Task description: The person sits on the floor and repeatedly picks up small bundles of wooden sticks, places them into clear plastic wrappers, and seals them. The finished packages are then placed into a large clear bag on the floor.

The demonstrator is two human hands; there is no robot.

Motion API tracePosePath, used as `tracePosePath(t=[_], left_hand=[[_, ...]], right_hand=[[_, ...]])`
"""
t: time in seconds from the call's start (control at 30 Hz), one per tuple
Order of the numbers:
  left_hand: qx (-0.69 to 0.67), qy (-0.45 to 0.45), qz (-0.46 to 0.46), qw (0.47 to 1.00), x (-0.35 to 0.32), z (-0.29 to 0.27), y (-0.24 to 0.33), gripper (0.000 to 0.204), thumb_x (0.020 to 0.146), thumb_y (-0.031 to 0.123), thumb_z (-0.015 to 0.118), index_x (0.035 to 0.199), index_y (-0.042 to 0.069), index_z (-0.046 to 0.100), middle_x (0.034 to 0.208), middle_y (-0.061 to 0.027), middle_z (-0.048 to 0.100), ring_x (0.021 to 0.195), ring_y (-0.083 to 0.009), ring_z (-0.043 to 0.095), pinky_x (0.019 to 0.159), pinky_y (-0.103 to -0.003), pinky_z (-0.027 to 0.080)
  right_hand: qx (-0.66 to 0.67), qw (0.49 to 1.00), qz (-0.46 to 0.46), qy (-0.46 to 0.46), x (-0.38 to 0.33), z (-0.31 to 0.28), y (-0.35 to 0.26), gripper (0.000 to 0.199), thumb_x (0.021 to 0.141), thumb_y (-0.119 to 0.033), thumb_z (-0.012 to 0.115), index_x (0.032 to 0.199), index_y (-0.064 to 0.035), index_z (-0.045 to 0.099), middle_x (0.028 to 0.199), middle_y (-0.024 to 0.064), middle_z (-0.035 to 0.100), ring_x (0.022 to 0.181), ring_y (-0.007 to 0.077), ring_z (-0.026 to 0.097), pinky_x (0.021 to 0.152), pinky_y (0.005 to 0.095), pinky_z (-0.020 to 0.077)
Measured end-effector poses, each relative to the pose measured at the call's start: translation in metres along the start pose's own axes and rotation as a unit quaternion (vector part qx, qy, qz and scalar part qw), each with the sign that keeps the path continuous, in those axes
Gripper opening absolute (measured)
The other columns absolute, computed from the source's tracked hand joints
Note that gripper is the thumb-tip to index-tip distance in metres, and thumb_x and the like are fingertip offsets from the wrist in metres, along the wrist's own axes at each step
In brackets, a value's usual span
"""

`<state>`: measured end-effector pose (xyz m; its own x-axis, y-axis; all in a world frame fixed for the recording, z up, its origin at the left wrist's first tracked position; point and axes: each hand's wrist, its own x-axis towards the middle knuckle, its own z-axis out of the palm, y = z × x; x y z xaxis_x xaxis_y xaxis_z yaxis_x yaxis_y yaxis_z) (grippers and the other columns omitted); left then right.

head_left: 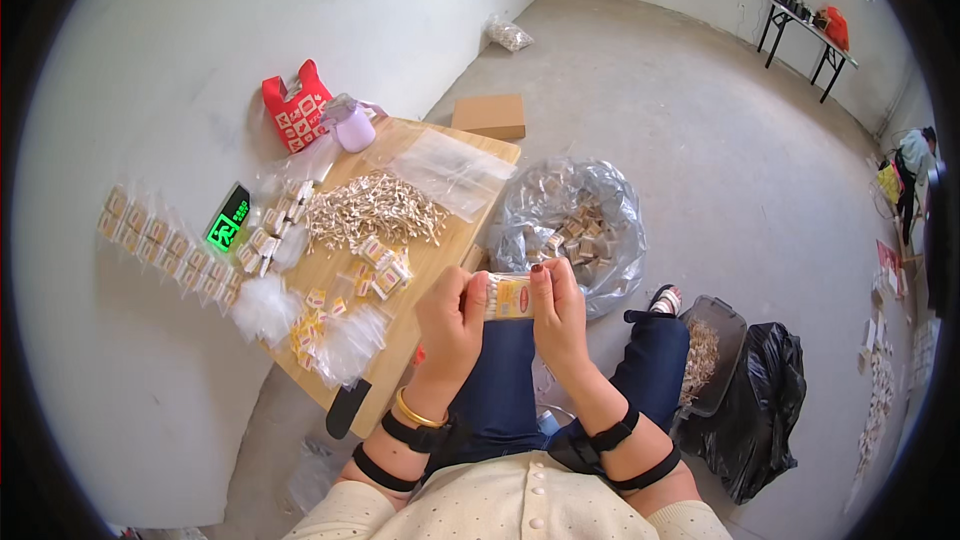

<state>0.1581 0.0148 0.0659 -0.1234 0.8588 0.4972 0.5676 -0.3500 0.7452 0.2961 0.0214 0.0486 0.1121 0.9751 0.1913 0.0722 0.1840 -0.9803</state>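
Over my lap, a small clear packet of cotton swabs (508,297) with a yellow and white label is stretched between my two hands. My left hand (450,318) pinches its left end with the thumb on top. At the other end, the thumb and fingers of my right hand (562,312) close on it. On the wooden table (405,340) to the left lies a heap of loose cotton swabs (375,208). Several filled packets (383,268) rest in front of the heap, beside small yellow cards (312,325) and clear plastic sleeves (352,342).
Past my hands stands a clear bag (625,215) holding many packets. Rows of bagged packets (165,245) line the wall. A lilac bottle (352,125) and red bag (297,110) stand at the table's far end. At right are a swab-filled bin (735,325) and black bag (755,415).
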Motion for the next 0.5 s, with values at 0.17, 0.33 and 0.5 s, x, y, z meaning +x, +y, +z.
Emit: tracePosePath(t=[0.17, 0.33, 0.5], left_hand=[[-0.277, 0.038, -0.105, 0.954, -0.002, 0.017, -0.007, 0.026, 0.097, 0.017, 0.054, 0.076, 0.004, 0.046, 0.056, -0.003, 0.04, 0.05, -0.0102, 0.04, 0.046, -0.028, 0.032], [-0.015, 0.014, 0.054, 0.998, 0.001, 0.012, 0.005, 0.021, 0.097, 0.015, 0.051, 0.079, 0.005, 0.048, 0.057, -0.01, 0.047, 0.047, -0.0235, 0.049, 0.046, -0.031, 0.035], [0.111, -0.013, 0.1, 0.989, 0.007, 0.01, -0.002, 0.023, 0.097, 0.016, 0.05, 0.077, 0.005, 0.049, 0.059, -0.013, 0.05, 0.049, -0.0297, 0.052, 0.046, -0.033, 0.036]], right_hand=[[0.052, 0.998, -0.019, 0.007, 0.002, 0.007, -0.004, 0.027, 0.102, -0.028, 0.044, 0.09, -0.0035, 0.05, 0.066, -0.0018, 0.047, 0.061, 0.0042, 0.04, 0.055, 0.0216, 0.0336], [0.093, 0.995, -0.01, 0.024, 0.005, 0.003, -0.008, 0.028, 0.102, -0.027, 0.044, 0.092, -0.0032, 0.054, 0.065, -0.0034, 0.047, 0.06, 0.0029, 0.039, 0.053, 0.0204, 0.0324], [0.097, 0.994, 0.006, 0.042, 0.003, 0.004, 0.003, 0.03, 0.102, -0.028, 0.045, 0.091, -0.0022, 0.056, 0.067, -0.0002, 0.052, 0.061, 0.0049, 0.044, 0.055, 0.0227, 0.0372]])
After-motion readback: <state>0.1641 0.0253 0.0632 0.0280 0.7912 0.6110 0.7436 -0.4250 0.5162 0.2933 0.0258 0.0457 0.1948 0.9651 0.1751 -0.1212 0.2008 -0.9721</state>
